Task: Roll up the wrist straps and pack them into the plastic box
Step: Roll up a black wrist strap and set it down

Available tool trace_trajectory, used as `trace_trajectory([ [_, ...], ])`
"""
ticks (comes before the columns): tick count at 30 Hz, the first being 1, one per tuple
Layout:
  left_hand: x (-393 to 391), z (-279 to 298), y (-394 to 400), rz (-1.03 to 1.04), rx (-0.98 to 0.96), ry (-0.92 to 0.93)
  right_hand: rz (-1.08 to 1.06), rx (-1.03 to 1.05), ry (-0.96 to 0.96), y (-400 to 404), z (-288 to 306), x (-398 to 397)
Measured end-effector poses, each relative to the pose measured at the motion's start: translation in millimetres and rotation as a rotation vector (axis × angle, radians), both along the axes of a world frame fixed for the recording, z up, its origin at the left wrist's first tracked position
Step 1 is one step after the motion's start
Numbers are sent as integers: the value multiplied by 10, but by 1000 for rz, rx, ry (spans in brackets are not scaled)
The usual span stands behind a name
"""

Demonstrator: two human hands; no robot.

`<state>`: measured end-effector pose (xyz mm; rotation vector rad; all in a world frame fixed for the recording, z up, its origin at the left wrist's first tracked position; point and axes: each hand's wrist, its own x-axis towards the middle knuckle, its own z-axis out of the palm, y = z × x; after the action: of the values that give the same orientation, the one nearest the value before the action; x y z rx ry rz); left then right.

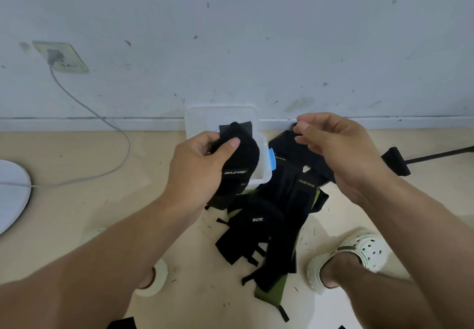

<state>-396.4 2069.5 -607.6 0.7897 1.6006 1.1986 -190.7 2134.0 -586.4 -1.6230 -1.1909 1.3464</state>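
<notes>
Left hand clamped around a black wrist strap, raised over the clear plastic box by the wall. Heap of black straps on the floor just beside the box. Right hand above it, fingers loosely curled, holding nothing.

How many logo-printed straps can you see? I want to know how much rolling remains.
4: one in the left hand over the plastic box, three in the floor pile. Overlaps may hide more.
</notes>
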Motion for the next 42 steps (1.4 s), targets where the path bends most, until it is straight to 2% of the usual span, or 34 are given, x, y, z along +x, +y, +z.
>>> trace_trajectory([
  [6,60,-98,56,-66,-47,-5,-33,-83,-128,286,-406,127],
  [12,184,-114,150,-96,-42,33,-17,-159,-160,432,-745,-10],
  [17,123,-115,186,-65,-46,74,206,-237,-237,298,-959,-264],
  [21,39,-62,235,19,-2,71,608,-389,-252,168,-916,-378],
  [23,-12,-35,249,66,30,52,801,-383,-229,132,-831,-384],
  [25,-64,-15,258,104,53,29,899,-366,-167,108,-760,-377],
  [30,-114,-32,214,47,35,-65,843,-372,123,80,-720,-417],
  [33,-121,-61,182,-1,56,-10,893,-513,196,119,-815,-422],
  [35,-140,-75,174,0,63,36,898,-560,8,129,-1073,-397],
  [38,-174,-81,165,5,60,65,860,-404,-586,68,-1661,-315],
  [39,-184,-73,158,2,57,69,861,-372,-730,20,-1834,-280],
  [40,-191,-62,152,-5,54,73,848,-378,-801,-34,-1977,-243],
  [42,-208,-48,141,-27,44,86,805,-414,-823,-120,-2226,-184],
])
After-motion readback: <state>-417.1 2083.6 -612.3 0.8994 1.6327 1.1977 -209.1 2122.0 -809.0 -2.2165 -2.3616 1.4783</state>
